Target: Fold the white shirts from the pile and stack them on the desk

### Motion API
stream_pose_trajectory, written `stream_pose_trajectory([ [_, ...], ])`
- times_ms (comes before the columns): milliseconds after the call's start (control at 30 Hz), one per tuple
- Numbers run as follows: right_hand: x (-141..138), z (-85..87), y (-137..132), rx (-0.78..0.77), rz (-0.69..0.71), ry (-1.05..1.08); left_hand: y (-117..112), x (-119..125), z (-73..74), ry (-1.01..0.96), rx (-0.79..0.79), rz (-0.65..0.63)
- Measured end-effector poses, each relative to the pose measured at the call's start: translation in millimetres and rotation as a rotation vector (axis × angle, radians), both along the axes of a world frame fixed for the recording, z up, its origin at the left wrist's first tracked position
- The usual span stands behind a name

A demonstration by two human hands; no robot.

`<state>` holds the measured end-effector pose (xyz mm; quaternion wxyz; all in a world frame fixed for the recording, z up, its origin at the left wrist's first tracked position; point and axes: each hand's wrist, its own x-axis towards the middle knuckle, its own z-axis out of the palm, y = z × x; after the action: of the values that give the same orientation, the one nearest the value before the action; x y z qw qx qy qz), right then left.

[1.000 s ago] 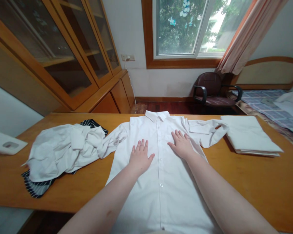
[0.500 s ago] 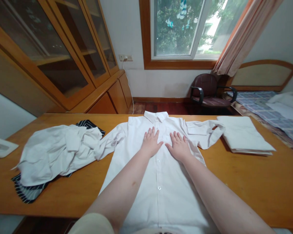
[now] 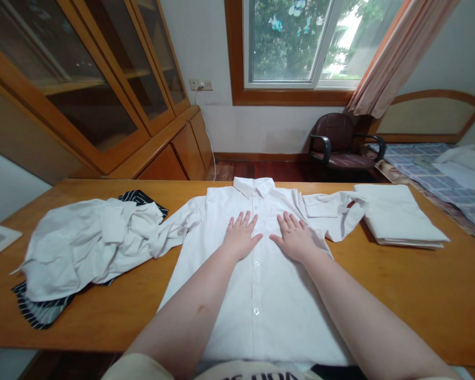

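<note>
A white button-up shirt (image 3: 257, 295) lies front side up on the wooden table (image 3: 396, 295), its collar at the far edge. My left hand (image 3: 240, 237) rests flat on the left half of its chest, fingers spread. On the other side of the button line, my right hand (image 3: 294, 238) also lies flat with fingers apart. Neither hand grips the cloth. The shirt's left-side sleeve stretches toward a rumpled heap of white clothing (image 3: 79, 243). Its other sleeve is bent and reaches a folded stack of white cloth (image 3: 399, 214).
Black striped fabric (image 3: 39, 309) pokes out from under the heap. A white plastic object (image 3: 0, 237) sits at the table's left edge. Beyond the table stand a glass-door cabinet (image 3: 150, 134), an armchair (image 3: 336, 140) and a bed (image 3: 459, 184).
My hands have moved slightly apart on the shirt, the left one a little to the left. The camera view has tilted slightly. The shirt lies much as before.
</note>
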<state>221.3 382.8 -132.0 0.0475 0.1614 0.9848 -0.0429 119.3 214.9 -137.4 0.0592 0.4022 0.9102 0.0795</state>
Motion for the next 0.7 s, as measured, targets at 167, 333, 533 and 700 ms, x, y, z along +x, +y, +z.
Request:
stream_pose_trajectory([
  [167, -0.4, 12.9, 15.0, -0.035, 0.037, 0.155, 0.8, -2.4, 2.7, -0.05, 0.003, 0.001],
  [333, -0.1, 24.8, 36.2, -0.014, -0.141, 0.302, 0.0, -3.1, 2.3, -0.048, 0.014, 0.005],
  [533, 5.3, 16.8, 70.7, 0.068, -0.496, 0.264, 0.0, -3.5, 4.1, -0.058, 0.011, 0.003],
  [700, 5.5, 5.1, 90.4, -0.043, -0.542, 0.208, -0.2, -3.9, 4.0, -0.057, 0.009, 0.008],
])
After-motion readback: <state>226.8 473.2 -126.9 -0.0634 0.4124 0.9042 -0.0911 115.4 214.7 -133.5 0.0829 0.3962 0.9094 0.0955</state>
